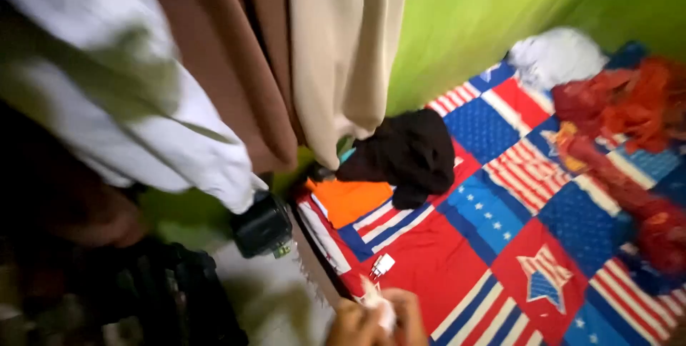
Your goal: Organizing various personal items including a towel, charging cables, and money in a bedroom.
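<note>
At the bed's near edge, I am pinching a small white cloth (379, 308) between my left hand (351, 324) and right hand (409, 317), both clamped on it, beside a white charger (381, 265).

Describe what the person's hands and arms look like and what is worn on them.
Only the hands show, at the bottom edge: left hand and right hand, both bare. No gloves, rings, or watch visible. Wrists and arms are cut off by the frame, so sleeves cannot be told.

A small crumpled white cloth (377, 308) sits pinched between both hands, bottom centre.
</note>
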